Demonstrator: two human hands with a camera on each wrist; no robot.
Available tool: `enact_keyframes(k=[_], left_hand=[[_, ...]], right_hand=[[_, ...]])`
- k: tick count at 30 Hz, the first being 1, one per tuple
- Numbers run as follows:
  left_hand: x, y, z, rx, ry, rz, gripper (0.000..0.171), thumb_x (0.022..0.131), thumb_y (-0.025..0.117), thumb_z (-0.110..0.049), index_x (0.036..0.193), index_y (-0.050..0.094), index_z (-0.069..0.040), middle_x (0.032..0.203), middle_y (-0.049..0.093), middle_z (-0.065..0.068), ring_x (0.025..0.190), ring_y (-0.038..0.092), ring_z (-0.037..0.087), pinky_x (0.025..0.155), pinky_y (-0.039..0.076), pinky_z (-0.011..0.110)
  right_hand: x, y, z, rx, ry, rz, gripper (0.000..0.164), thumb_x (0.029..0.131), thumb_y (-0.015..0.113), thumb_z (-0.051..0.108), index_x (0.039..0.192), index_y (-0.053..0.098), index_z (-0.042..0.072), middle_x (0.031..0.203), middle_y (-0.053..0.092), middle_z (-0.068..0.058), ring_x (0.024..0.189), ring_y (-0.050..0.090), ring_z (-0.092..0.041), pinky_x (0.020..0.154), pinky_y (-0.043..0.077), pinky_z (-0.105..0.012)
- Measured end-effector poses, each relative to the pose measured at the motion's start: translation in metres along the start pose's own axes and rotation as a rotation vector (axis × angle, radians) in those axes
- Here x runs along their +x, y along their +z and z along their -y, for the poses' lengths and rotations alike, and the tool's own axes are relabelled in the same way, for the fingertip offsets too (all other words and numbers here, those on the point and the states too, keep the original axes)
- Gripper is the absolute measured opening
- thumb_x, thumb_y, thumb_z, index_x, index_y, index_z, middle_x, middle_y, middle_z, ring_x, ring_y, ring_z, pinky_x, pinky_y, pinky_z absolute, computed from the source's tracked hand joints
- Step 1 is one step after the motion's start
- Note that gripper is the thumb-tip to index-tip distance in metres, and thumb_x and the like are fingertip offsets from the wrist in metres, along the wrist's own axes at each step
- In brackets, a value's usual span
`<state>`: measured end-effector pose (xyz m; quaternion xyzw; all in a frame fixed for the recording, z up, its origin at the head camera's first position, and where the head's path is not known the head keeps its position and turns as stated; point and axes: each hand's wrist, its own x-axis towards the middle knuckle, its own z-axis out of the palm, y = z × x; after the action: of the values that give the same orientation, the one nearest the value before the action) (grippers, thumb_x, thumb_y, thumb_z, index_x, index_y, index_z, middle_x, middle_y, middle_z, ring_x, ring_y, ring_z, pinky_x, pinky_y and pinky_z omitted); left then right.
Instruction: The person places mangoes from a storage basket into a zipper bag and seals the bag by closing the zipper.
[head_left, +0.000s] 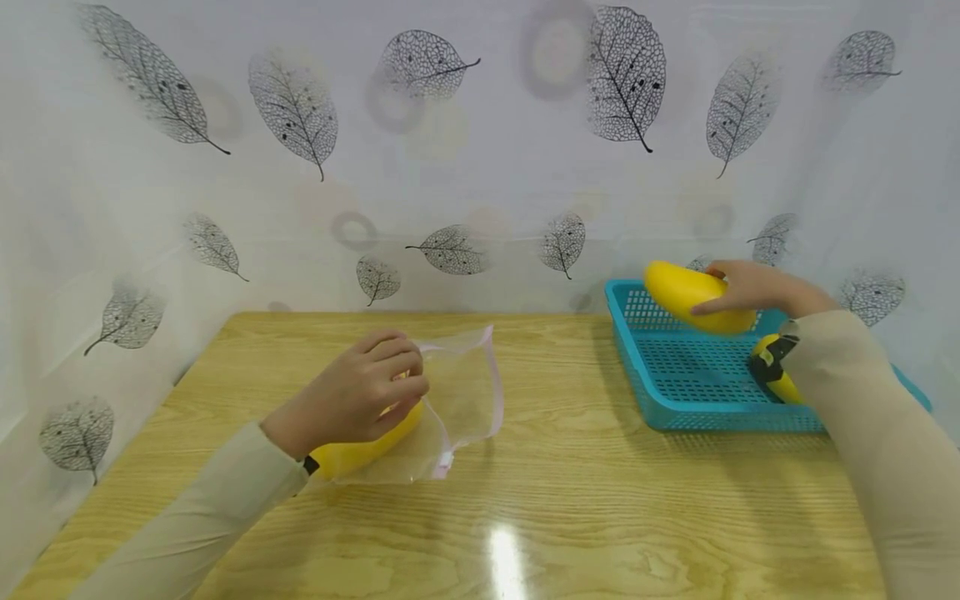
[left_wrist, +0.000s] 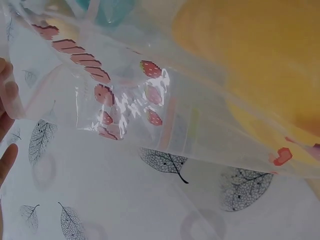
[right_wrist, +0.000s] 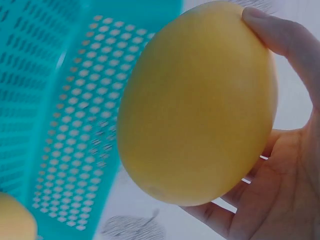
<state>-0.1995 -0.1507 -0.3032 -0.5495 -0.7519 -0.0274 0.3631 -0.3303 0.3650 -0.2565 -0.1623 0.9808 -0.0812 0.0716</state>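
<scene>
My right hand [head_left: 761, 287] grips a yellow mango [head_left: 678, 292] above the back of a blue plastic basket [head_left: 720, 419]. In the right wrist view, the thumb lies on one side of this smooth mango [right_wrist: 197, 105] and the fingers reach behind it. My left hand [head_left: 356, 392] pinches the upper edge of a clear zip bag [head_left: 468, 387] near its mouth. The bag has a pink border, a white slider and printed strawberries, seen in the left wrist view. Another yellow mango [head_left: 360, 454] lies inside the bag, partly hidden by the left hand.
A further yellow mango [head_left: 786, 388] sits in the basket's right part, partly covered by the right wrist's black camera [head_left: 768, 358]. The basket stands on the right of a wooden table [head_left: 570, 492]. A white leaf-patterned sheet [head_left: 495, 150] hangs behind and beside the table.
</scene>
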Motion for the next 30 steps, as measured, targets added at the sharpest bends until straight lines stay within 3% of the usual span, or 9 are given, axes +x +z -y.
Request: enact_keyframes(k=[13, 19, 30], left_hand=[[0.002, -0.001, -0.003, 0.003, -0.010, 0.014, 0.030, 0.095, 0.035, -0.021, 0.077, 0.057, -0.014, 0.078, 0.054, 0.000, 0.086, 0.055, 0.021, 0.091, 0.046, 0.037], [0.003, 0.000, -0.003, 0.014, -0.010, 0.007, 0.032, 0.096, 0.033, -0.021, 0.076, 0.058, -0.013, 0.078, 0.054, 0.000, 0.086, 0.056, 0.021, 0.090, 0.046, 0.037], [0.005, -0.002, -0.003, 0.018, -0.020, 0.029, 0.028, 0.095, 0.039, -0.021, 0.079, 0.060, -0.013, 0.079, 0.056, 0.001, 0.088, 0.056, 0.022, 0.092, 0.046, 0.038]], right_hand=[[-0.004, -0.022, 0.073, 0.027, -0.100, -0.079, 0.074, 0.076, 0.072, 0.044, 0.131, 0.045, 0.002, 0.113, 0.059, -0.015, 0.082, 0.052, -0.021, 0.069, 0.043, -0.032], [-0.004, -0.017, 0.099, 0.060, -0.163, -0.110, 0.072, 0.075, 0.075, 0.039, 0.131, 0.046, 0.005, 0.117, 0.058, -0.012, 0.085, 0.052, -0.021, 0.071, 0.045, -0.034], [-0.013, 0.000, 0.149, 0.063, -0.377, -0.166, 0.073, 0.069, 0.079, 0.035, 0.131, 0.048, 0.010, 0.120, 0.057, -0.006, 0.090, 0.052, -0.016, 0.075, 0.046, -0.035]])
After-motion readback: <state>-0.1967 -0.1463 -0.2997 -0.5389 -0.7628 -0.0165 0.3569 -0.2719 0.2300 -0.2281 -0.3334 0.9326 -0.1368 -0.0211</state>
